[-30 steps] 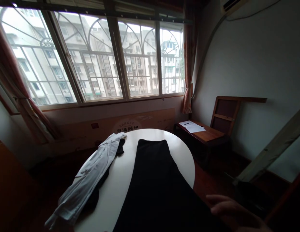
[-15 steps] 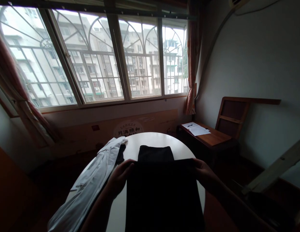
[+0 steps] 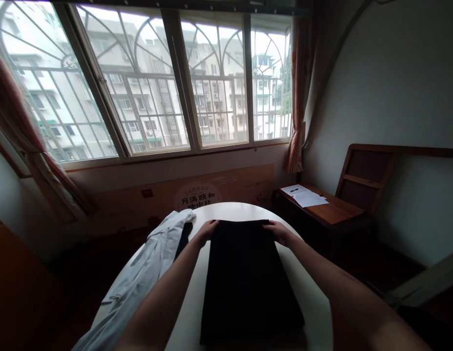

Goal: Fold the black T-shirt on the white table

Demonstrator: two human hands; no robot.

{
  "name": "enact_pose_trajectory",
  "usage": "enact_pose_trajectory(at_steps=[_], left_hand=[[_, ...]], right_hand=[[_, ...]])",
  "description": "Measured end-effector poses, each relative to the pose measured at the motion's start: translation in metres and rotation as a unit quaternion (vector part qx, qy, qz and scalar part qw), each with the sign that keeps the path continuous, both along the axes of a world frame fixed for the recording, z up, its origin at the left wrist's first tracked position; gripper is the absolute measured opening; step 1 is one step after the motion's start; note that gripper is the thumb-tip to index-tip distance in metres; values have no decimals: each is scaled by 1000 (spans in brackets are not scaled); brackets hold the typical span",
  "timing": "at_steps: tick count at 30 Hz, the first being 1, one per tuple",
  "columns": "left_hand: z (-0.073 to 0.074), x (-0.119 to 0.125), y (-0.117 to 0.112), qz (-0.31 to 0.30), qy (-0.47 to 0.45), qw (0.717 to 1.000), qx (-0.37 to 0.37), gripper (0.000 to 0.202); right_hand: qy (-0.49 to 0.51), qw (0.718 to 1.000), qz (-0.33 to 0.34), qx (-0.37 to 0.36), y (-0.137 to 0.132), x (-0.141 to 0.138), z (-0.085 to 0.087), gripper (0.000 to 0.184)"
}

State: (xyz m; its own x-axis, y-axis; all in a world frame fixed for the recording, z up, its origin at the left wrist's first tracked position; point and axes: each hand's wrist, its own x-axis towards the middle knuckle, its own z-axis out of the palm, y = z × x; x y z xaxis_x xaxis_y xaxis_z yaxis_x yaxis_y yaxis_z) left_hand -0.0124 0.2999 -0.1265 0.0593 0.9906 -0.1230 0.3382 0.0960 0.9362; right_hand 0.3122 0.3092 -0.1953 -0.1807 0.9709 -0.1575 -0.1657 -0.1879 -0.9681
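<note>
A black piece of cloth [image 3: 248, 282], its exact kind too dark to make out, lies lengthwise over a round white table [image 3: 234, 210]. My left hand [image 3: 208, 231] pinches its far left corner, and my right hand [image 3: 280, 232] grips the far right corner. Between the two hands the far edge runs nearly straight across. Left of my left arm, a white garment [image 3: 153, 253] is draped along the table's side, with a dark fabric piece [image 3: 183, 240] showing beside it.
A low wooden table [image 3: 336, 210] with white papers [image 3: 307, 196] stands at the back right. Behind it a wooden frame [image 3: 368, 173] leans by the wall. A printed cardboard panel [image 3: 241, 185] sits under the barred windows. Curtains [image 3: 296, 107] hang beside them.
Both hands have moved forward and closer together, laying the cloth's held edge at the far part of the table. The dark folded part beyond it is now covered. The view has shifted slightly.
</note>
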Motion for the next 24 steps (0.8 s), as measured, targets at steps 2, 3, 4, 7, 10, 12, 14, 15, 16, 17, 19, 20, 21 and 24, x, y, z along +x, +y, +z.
enact_pose_trajectory(at_steps=[2, 3, 4, 7, 10, 12, 14, 15, 16, 17, 19, 20, 21, 24], left_hand=[[-12, 2, 15, 13, 21, 1000, -5, 42], [-19, 3, 21, 20, 36, 999, -5, 38], [-25, 4, 27, 28, 52, 998, -4, 35], [-41, 5, 40, 55, 113, 992, 20, 29], [-51, 5, 47, 75, 174, 980, 55, 28], [-52, 4, 50, 78, 210, 972, 71, 28], [-51, 5, 51, 80, 248, 962, 80, 26], [-49, 7, 50, 83, 267, 956, 85, 24], [-47, 9, 47, 88, 285, 950, 94, 24], [-44, 12, 43, 91, 301, 943, 110, 26], [-39, 23, 26, 90, 322, 929, 157, 38], [-37, 29, 14, 65, 328, 922, 193, 42], [-36, 37, -1, 19, 330, 915, 233, 42], [-42, 62, -60, -249, 311, 850, 345, 31]], right_hand=[[-23, 1000, -9, -15, 11, -2, -7, 25], [-34, 999, -12, -21, 16, -3, -9, 24], [-45, 999, -14, -25, 19, -3, -12, 23], [-72, 997, -16, -27, 26, -3, -18, 22], [-94, 995, -20, -19, 29, -3, -20, 26], [-113, 993, -27, -12, 31, -5, -21, 32], [-143, 989, -43, -3, 34, -8, -21, 38], [-161, 985, -53, 3, 35, -10, -21, 42], [-182, 981, -65, 11, 36, -10, -20, 45], [-202, 976, -77, 23, 36, -11, -18, 48], [-242, 963, -100, 59, 35, -11, -13, 52], [-261, 956, -108, 82, 32, -11, -10, 53], [-277, 948, -110, 109, 27, -11, -7, 53], [-304, 931, -65, 191, 1, -14, -3, 45]])
